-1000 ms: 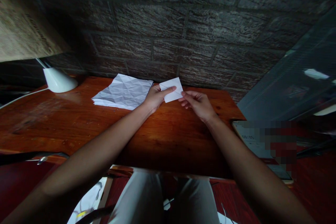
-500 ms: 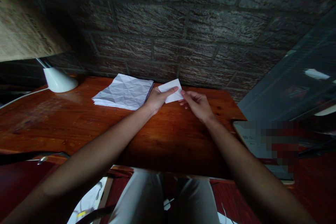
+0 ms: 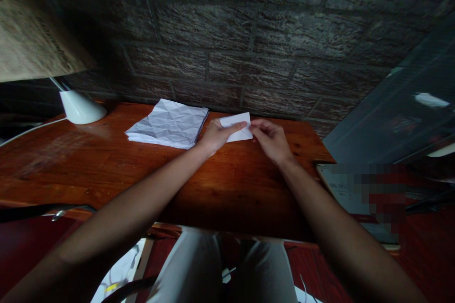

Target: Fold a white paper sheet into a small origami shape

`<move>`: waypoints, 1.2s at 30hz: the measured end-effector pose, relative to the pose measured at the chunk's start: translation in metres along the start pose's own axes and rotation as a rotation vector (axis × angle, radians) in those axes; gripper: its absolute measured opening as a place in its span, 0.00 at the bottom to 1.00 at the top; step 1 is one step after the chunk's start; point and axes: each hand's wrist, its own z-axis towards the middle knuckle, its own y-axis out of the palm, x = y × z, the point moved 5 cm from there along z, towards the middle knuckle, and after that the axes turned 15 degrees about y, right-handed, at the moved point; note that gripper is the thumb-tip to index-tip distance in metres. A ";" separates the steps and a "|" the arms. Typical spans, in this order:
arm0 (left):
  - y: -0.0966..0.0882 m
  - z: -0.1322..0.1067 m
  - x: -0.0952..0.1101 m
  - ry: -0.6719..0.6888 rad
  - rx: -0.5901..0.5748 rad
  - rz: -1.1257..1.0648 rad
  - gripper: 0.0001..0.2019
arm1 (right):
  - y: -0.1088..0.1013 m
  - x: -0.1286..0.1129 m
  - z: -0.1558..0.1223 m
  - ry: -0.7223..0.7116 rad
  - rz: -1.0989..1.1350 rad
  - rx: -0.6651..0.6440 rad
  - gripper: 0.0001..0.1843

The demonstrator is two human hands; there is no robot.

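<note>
A small folded piece of white paper (image 3: 236,120) is held over the far side of the wooden desk (image 3: 227,189). My left hand (image 3: 216,138) grips it from the left, thumb lying across its top face and the other fingers hidden beneath. At the paper's right edge, the thumb and forefinger of my right hand (image 3: 273,141) are pinched together by the corner. Just left of my left hand lies a stack of white sheets (image 3: 170,123), the top one covered in a grid of creases.
A white lamp base (image 3: 82,108) with a brown shade (image 3: 31,38) stands at the desk's left. Behind rises a dark brick wall (image 3: 227,28). A partly pixelated device (image 3: 341,189) sits at the right edge, beside a grey translucent panel (image 3: 384,113).
The folded paper and my left hand have shifted slightly right, and the paper has tilted to lie flatter. My right hand's fingers have curled closer at its right edge.
</note>
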 end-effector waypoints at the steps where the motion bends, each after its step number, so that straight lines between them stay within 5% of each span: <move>1: 0.000 -0.001 0.000 -0.001 -0.003 0.016 0.17 | 0.000 0.001 0.000 0.010 0.000 0.013 0.12; 12: 0.001 -0.001 -0.004 -0.025 0.026 0.017 0.17 | 0.006 0.009 0.001 0.141 0.163 -0.038 0.18; 17: -0.010 0.011 0.003 0.101 0.071 -0.014 0.18 | 0.002 0.012 0.002 0.160 0.235 -0.048 0.16; 26: -0.017 0.017 0.005 0.133 -0.083 0.207 0.10 | -0.004 0.013 0.005 0.123 0.162 -0.002 0.15; 32: -0.013 0.012 0.010 0.249 -0.297 0.383 0.11 | -0.001 0.014 0.005 0.122 0.099 -0.013 0.14; 36: -0.013 0.013 0.012 0.248 -0.306 0.387 0.12 | -0.004 0.017 0.007 0.138 0.112 0.014 0.13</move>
